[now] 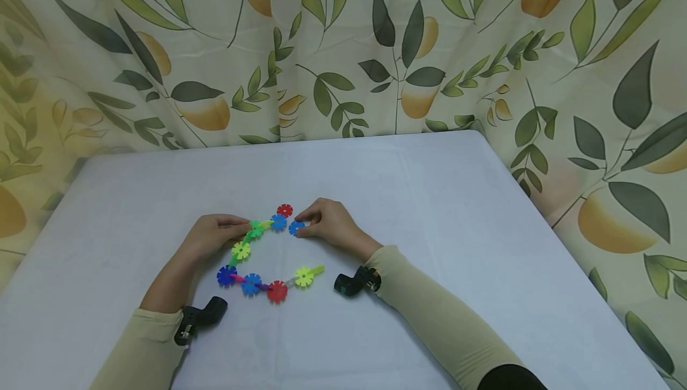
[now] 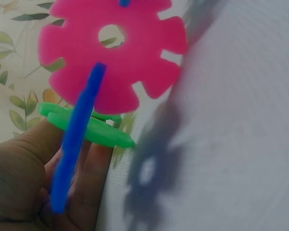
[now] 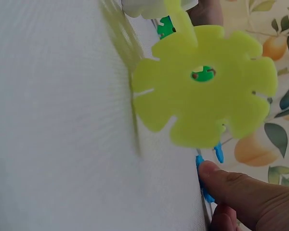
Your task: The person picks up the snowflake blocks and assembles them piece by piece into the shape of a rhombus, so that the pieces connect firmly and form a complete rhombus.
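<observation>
Nearest, a black wrist camera (image 1: 209, 312) juts from the left sleeve (image 1: 142, 348) over the worktop (image 1: 408, 187), and past it a chain of notched discs (image 1: 241, 250) bends in an open loop towards the worktop's left side, its near run ending in yellow pieces. Farther in, the hands are apart: the left hand (image 1: 210, 239) pinches a green piece (image 1: 256, 230) of the chain, while the right hand (image 1: 333, 227) grips a blue disc (image 1: 296, 228) just beside the chain's far end. Beyond the worktop's far edge hangs leaf-and-fruit patterned cloth (image 1: 322, 56).
</observation>
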Demonstrator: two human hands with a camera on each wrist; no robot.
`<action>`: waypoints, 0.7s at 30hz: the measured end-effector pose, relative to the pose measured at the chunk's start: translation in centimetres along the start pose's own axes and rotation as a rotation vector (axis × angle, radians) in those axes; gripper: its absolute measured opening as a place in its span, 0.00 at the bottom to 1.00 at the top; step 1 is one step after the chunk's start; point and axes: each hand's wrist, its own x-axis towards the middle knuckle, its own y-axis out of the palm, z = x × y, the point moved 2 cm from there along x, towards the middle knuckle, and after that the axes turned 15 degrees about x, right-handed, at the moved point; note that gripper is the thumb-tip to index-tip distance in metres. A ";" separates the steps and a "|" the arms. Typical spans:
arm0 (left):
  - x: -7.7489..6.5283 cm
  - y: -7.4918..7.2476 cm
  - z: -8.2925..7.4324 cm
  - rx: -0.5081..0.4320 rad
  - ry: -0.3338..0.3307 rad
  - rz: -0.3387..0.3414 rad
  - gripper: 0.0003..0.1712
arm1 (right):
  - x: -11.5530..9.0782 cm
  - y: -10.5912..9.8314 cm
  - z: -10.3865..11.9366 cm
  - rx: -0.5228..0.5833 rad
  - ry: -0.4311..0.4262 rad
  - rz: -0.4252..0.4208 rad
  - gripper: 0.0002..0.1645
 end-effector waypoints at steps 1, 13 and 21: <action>0.0 0.0 0.0 -0.002 0.001 0.001 0.27 | 0.0 0.0 0.0 0.001 -0.002 -0.002 0.18; -0.1 -0.1 -0.2 -0.037 0.012 0.007 0.26 | -0.5 0.2 0.0 0.098 -0.023 -0.036 0.14; -0.1 -0.1 -0.1 -0.033 0.014 0.004 0.26 | -0.7 0.2 0.1 0.180 -0.055 -0.055 0.09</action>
